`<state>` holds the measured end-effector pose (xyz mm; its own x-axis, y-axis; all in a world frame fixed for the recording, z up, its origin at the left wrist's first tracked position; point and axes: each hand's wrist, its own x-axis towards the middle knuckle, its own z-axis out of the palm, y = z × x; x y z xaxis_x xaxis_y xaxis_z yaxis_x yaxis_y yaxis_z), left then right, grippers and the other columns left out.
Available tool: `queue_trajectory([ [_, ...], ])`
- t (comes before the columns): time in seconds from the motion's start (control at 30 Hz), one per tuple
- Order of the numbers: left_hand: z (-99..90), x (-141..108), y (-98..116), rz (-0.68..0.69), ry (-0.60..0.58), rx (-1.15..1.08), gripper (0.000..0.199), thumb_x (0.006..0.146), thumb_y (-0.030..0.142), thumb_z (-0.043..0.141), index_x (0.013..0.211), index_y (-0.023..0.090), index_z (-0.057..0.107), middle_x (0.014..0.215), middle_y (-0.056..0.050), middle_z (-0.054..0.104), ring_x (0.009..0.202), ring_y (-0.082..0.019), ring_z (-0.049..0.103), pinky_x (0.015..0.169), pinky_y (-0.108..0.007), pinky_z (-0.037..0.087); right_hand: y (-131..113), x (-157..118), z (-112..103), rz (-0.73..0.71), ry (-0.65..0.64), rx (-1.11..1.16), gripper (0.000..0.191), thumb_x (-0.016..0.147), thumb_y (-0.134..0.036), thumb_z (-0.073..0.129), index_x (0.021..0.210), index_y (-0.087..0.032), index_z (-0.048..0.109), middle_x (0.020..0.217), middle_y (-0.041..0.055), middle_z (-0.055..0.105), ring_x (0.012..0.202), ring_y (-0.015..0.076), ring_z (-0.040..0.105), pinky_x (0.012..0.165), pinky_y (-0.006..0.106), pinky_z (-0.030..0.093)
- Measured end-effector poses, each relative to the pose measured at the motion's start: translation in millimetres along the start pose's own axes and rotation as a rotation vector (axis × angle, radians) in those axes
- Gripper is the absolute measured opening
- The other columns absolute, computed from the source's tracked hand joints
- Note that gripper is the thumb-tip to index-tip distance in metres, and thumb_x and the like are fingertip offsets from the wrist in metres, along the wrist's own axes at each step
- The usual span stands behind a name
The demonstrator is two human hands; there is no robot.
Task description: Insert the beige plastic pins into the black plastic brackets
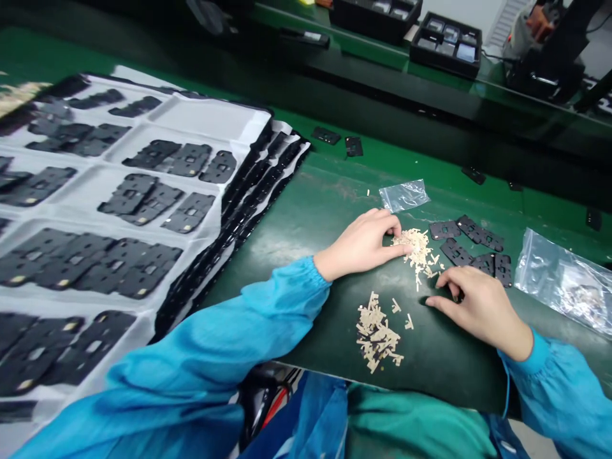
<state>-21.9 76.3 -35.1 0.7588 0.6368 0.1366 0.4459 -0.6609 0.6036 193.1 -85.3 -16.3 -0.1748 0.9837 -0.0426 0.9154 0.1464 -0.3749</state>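
Note:
My left hand (pixel 366 245) reaches over the green tabletop, its thumb and curled fingers apart at the left edge of a heap of small pale beige pieces (pixel 417 247). Its fingertips touch the heap, and I see nothing held between them. To the right of the heap, my right hand (pixel 478 306) hovers low with thumb and index finger apart and nothing visible in them. A second pile of larger, T-shaped beige pieces (pixel 377 335) lies nearer my body, with a couple of loose ones beside it. Several flat black plates (pixel 456 252) lie just beyond my right hand.
On the left rises a stack of white-lined trays (pixel 201 118) holding many black plates. A small clear bag (pixel 405 195) lies behind the heap, and a larger clear bag (pixel 564 280) at the right. Black boxes (pixel 446 44) stand on the back shelf.

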Motion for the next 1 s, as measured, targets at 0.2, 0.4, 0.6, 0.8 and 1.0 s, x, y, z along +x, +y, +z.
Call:
queue_trajectory([
  [0.2, -9.1, -7, 4, 0.052, 0.092, -0.061, 0.020, 0.097, 0.037, 0.062, 0.091, 0.019, 0.064, 0.086, -0.003, 0.061, 0.085, -0.021, 0.057, 0.083, -0.035, 0.046, -2, 65, 6, 0.015, 0.027, -0.138, 0.040, 0.084, -0.058, 0.078, 0.078, -0.022, 0.061, 0.078, 0.0039, 0.070, 0.078, 0.0234, 0.064, 0.061, 0.030, 0.036],
  [0.4, -8.4, -14, 10, 0.088, 0.022, -0.062, 0.017, 0.097, 0.033, 0.063, 0.101, 0.019, 0.072, 0.091, -0.004, 0.067, 0.091, -0.022, 0.059, 0.087, -0.036, 0.045, 3, 51, -17, -0.097, 0.001, 0.078, 0.026, 0.102, -0.039, 0.061, 0.083, -0.022, 0.068, 0.074, 0.0011, 0.067, 0.073, 0.0185, 0.062, 0.067, 0.029, 0.041],
  [0.6, -7.8, -22, 23, 0.211, -0.311, -0.019, 0.021, 0.086, 0.036, 0.081, 0.081, 0.019, 0.070, 0.082, -0.001, 0.063, 0.087, -0.022, 0.056, 0.079, -0.033, 0.041, -15, 4, -1, -0.339, -0.224, 0.075, 0.025, 0.101, -0.041, 0.063, 0.116, -0.023, 0.070, 0.095, 0.0033, 0.074, 0.084, 0.0225, 0.065, 0.069, 0.033, 0.045],
  [0.8, -4.2, -26, 27, 0.182, -0.379, 0.049, 0.026, 0.079, 0.035, 0.087, 0.082, 0.020, 0.066, 0.082, -0.001, 0.062, 0.087, -0.023, 0.055, 0.074, -0.032, 0.038, -20, 1, 10, -0.311, -0.238, 0.065, 0.020, 0.104, -0.033, 0.057, 0.095, -0.021, 0.070, 0.085, 0.0032, 0.071, 0.079, 0.0219, 0.061, 0.067, 0.033, 0.042],
  [1.0, -15.8, -24, 29, 0.185, -0.348, -0.308, 0.018, 0.082, 0.026, 0.083, 0.098, 0.021, 0.075, 0.092, -0.002, 0.070, 0.092, -0.022, 0.063, 0.086, -0.034, 0.046, -19, 6, -5, -0.028, -0.055, 0.493, 0.014, 0.096, -0.031, 0.068, 0.086, -0.022, 0.070, 0.070, -0.0017, 0.061, 0.065, 0.0150, 0.055, 0.063, 0.029, 0.042],
])
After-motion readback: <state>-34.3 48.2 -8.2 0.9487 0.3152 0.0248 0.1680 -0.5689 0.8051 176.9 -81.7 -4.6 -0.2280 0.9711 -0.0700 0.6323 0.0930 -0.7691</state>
